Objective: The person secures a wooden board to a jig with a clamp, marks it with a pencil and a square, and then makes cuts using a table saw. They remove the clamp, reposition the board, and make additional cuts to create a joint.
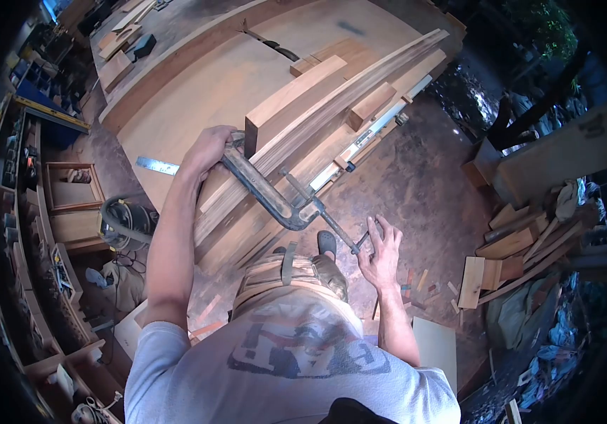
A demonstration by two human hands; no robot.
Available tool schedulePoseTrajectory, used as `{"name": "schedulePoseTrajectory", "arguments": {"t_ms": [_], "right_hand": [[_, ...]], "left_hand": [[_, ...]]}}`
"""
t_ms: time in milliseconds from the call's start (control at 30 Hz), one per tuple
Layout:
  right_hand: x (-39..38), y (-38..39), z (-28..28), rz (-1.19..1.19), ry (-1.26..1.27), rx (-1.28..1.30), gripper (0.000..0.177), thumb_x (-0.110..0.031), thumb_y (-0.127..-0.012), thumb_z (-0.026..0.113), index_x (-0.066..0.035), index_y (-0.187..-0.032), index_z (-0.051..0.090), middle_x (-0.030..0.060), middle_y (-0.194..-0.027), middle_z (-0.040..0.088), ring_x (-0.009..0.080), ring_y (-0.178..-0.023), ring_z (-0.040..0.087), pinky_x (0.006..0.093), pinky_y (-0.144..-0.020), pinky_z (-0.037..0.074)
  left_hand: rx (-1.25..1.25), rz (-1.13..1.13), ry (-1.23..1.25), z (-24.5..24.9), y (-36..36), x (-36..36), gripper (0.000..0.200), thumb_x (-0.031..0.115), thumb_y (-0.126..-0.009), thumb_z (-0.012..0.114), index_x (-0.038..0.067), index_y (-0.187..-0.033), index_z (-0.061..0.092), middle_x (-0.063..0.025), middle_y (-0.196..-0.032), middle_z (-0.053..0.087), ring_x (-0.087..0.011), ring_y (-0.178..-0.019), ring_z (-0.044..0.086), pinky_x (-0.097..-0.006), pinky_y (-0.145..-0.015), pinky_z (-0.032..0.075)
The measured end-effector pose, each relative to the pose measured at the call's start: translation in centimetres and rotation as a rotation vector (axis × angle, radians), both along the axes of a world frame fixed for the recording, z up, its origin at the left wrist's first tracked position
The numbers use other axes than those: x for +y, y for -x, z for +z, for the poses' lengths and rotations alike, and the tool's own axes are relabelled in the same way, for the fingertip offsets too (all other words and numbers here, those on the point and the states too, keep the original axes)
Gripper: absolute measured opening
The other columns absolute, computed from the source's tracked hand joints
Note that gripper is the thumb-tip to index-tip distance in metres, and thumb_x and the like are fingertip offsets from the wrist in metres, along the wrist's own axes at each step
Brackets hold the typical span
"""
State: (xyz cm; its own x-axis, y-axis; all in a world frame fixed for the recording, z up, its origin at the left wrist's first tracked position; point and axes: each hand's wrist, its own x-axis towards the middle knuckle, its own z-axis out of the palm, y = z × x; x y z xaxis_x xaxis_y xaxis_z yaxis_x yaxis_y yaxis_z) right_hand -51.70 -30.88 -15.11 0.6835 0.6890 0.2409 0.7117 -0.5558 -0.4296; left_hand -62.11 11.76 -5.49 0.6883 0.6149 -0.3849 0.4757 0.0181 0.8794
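A large metal C-clamp [262, 189] reaches over the near edge of the worktable, its frame slanting across long wooden strips [317, 113]. My left hand [213, 150] is wrapped round the clamp's upper end, beside the end of a thick wooden board [293, 99]. Toward my body, the clamp's threaded screw [337, 232] points down and to the right. At its end, my right hand [382, 256] has thumb and forefinger about the small cross handle, with the other fingers partly stretched out. What the clamp's upper jaw presses on is hidden by my left hand.
A metal bar clamp [360, 143] lies along the table edge near a small wooden block [372, 106]. A steel ruler [157, 165] rests at the left. A shop vacuum [128, 222] stands on the floor; offcuts [512, 247] are piled at the right.
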Motion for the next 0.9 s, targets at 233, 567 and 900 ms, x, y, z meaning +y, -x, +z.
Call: {"name": "schedulePoseTrajectory", "arguments": {"t_ms": [233,567,900], "right_hand": [[-0.6,0.3,-0.1,0.062,-0.013,-0.104,0.071,-0.021,-0.072,0.084,-0.003,-0.137,0.062,0.0195,-0.142,0.053,0.0432,-0.127,0.048,0.0548,-0.106,0.045],[-0.3,-0.4,-2.9,0.176,-0.051,0.269,0.055,-0.048,-0.094,0.067,0.003,-0.113,0.071,0.0207,-0.106,0.071,0.0423,-0.106,0.066,0.0478,-0.095,0.053],[-0.4,1.8,-2.3,0.085,-0.731,2.428,0.08,-0.06,-0.107,0.029,0.008,-0.13,0.064,0.0294,-0.099,0.075,0.0481,-0.083,0.074,0.0569,-0.081,0.062]], "left_hand": [[0.281,-0.318,-0.558,0.1,-1.4,3.4,0.046,0.031,-0.101,0.049,-0.001,-0.129,0.067,-0.0165,-0.108,0.071,-0.0251,-0.099,0.068,-0.04,-0.092,0.054],[0.123,-0.497,-0.72,4.5,-10.7,-1.0,0.074,0.053,-0.086,0.073,-0.008,-0.127,0.066,-0.0292,-0.119,0.072,-0.0393,-0.108,0.072,-0.0445,-0.099,0.054],[0.149,-0.566,-0.709,4.6,-11.1,0.3,0.06,0.037,-0.085,0.073,-0.005,-0.127,0.065,-0.0294,-0.119,0.071,-0.0378,-0.113,0.07,-0.0443,-0.1,0.052]]}}
